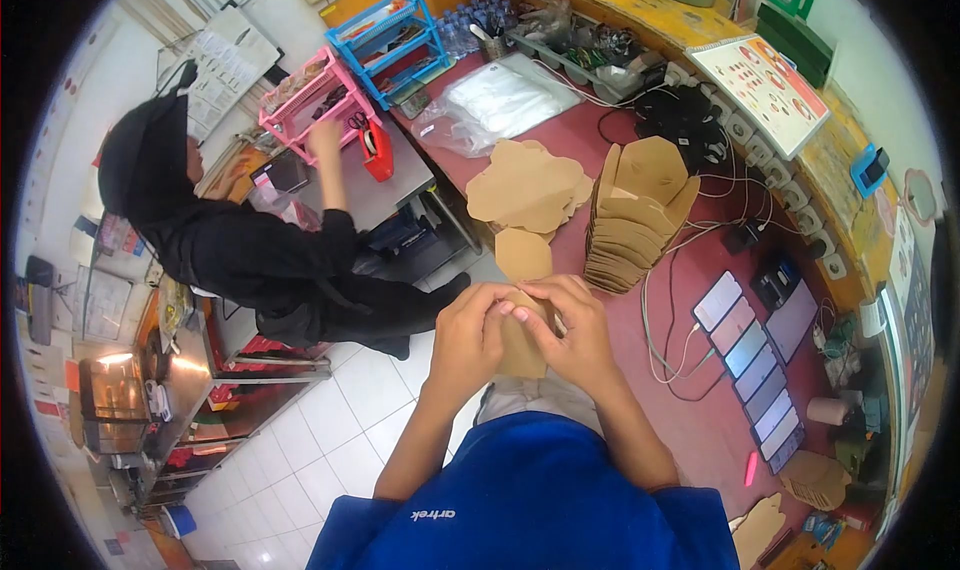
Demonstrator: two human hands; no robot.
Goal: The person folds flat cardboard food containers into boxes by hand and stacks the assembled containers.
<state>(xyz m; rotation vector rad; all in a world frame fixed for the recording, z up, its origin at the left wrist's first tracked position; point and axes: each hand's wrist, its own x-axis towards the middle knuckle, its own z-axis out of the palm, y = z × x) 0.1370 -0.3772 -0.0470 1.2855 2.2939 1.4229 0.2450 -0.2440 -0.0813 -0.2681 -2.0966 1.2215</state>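
Observation:
Between my two hands is a brown cardboard piece, its top flap standing beyond my fingers and its lower part hanging toward my lap. My left hand grips its left side, with thumb and fingers closed near the middle. On the other side, my right hand pinches it, the thumb pressed close to the left fingers. Just past the hands lies a loose pile of flat cardboard cutouts. To its right sits a fanned stack of folded cardboard pieces.
A co-worker in black stands at the left, one arm toward a pink rack. A red tape dispenser stands beside it. Clear plastic bags, cables and a row of phones lie on the red table.

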